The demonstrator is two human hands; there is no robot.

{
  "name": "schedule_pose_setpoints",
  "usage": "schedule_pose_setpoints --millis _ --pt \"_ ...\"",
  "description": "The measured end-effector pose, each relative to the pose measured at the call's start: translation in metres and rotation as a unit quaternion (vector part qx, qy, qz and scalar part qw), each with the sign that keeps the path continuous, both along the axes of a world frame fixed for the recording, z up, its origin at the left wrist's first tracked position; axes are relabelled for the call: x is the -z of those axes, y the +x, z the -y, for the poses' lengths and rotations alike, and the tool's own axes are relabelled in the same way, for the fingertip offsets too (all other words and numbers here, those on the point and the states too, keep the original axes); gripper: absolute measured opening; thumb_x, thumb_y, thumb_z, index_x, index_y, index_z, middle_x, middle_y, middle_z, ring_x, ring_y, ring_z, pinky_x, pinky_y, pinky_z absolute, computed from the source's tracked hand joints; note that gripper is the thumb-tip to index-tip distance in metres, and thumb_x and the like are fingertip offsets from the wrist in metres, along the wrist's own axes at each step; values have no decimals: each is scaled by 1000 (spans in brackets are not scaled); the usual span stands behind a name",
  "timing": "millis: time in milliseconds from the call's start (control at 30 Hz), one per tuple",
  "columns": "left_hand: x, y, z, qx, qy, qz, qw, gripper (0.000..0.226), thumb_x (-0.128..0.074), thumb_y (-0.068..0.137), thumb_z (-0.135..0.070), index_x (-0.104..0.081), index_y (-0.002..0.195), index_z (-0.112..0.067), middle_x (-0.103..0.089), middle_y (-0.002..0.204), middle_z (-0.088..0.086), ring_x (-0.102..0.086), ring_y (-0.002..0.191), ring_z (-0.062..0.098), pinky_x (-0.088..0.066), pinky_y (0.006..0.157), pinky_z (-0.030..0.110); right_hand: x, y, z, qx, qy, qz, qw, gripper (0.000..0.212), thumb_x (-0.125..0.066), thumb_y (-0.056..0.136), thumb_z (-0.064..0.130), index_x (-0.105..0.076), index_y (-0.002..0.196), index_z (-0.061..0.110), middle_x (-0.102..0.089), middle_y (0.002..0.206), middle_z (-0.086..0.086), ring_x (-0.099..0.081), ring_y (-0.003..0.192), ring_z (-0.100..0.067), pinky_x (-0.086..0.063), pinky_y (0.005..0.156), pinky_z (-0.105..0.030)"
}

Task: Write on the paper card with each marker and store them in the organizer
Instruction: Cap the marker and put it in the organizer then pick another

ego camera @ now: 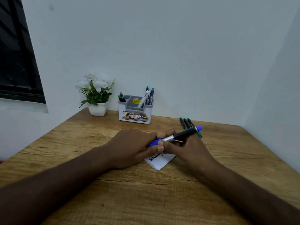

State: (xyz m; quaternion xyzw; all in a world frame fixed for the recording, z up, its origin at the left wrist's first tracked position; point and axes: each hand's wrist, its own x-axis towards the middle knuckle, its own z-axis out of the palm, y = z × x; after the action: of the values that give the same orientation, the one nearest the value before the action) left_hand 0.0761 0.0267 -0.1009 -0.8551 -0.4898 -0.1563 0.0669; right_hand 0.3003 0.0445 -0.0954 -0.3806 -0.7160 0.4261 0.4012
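Holding the blue marker (178,135) across the middle of the desk (65,151), the right hand (186,148) has its fingers curled round the black and silver barrel, while the left hand (134,146) pinches the blue cap (155,142) at the near end; whether the cap is coming off or going on cannot be told from this view. Both hands hover just above the paper card (159,162), which lies flat with dark scribbles already on it. A marker like this is light, stiff and smooth, so a firm grip on the barrel close to the cap seam, with the other hand on the cap itself, should keep it from slipping when the cap snaps. The card is thin and likely to slide, so it may need a finger on it during writing. Just beyond the right hand, a few spare markers (186,123) lie side by side. At the back, against the wall, stands the organizer (134,114), markers already in its left and right compartments, beside a flower pot (97,108).
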Motion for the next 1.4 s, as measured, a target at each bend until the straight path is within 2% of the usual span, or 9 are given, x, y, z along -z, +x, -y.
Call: schedule_pose_setpoints --millis 133,400,633,767,867,933,1133,1233,1400 --pt "2 -3 -4 -10 7 -4 1000 63 -7 100 -71 -54 123 -36 -68 91 -9 -60 76 10 -52 71 42 0 2 -2 -55 -96 -144 983 30 -74 91 23 -73 113 3 -82 102 -19 -81 101 -32 -65 91 -37" --pt "4 -8 -8 -7 -8 21 1000 81 4 93 -81 -56 118 -33 -69 92 -8 -58 74 10 -49 69 38 0 -6 4 -88 -145 -199 965 34 -64 88 25 -72 113 3 -83 97 -16 -82 90 -22 -67 80 -27" --pt "9 -15 -12 22 5 59 998 41 -4 101 -74 -36 98 -50 -56 76 -14 -52 66 5 -46 63 38 -7 2 -3 -134 -203 -261 934 25 -53 99 35 -59 108 13 -71 115 -43 -74 112 -52 -61 98 -53" --pt "4 -12 -10 16 -18 71 997 71 -5 98 -79 -59 108 -34 -59 78 -14 -54 69 7 -47 65 39 -16 12 -13 -92 -146 -229 958 32 -49 103 42 -58 118 15 -74 120 -35 -74 114 -50 -60 100 -53" --pt "7 -16 -13 38 -12 84 996 40 -29 103 -72 -53 101 -40 -60 75 -15 -56 69 7 -47 62 39 -16 18 -21 -10 -95 -232 968 37 -53 102 43 -69 119 15 -77 117 -22 -78 106 -38 -65 96 -44" --pt "9 -19 -15 46 -26 86 995 28 -45 96 -76 -43 105 -49 -70 92 -17 -63 79 4 -53 67 40 -11 18 -24 39 -64 -205 976 33 -58 100 42 -77 107 16 -77 104 -12 -74 91 -26 -64 85 -37" --pt "14 -15 -17 27 -27 43 998 61 -60 91 -74 -43 136 -37 -52 111 -23 -52 89 -3 -41 72 22 1 16 -25 10 -69 -131 989 5 -74 96 5 -76 91 7 -74 86 -13 -69 80 -26 -61 79 -40" --pt "15 -14 -20 42 -63 52 996 50 -58 93 -72 -42 128 -41 -43 106 -29 -47 94 -7 -35 74 18 5 17 -23 17 -56 -82 995 8 -77 78 4 -76 84 9 -74 85 -16 -70 78 -28 -62 81 -44" --pt "14 -16 -21 60 -70 68 993 45 -57 92 -75 -45 115 -38 -47 102 -28 -49 93 -4 -39 74 23 7 13 -26 29 -12 38 999 13 -73 79 21 -78 87 12 -78 75 -7 -73 72 -18 -60 76 -37"
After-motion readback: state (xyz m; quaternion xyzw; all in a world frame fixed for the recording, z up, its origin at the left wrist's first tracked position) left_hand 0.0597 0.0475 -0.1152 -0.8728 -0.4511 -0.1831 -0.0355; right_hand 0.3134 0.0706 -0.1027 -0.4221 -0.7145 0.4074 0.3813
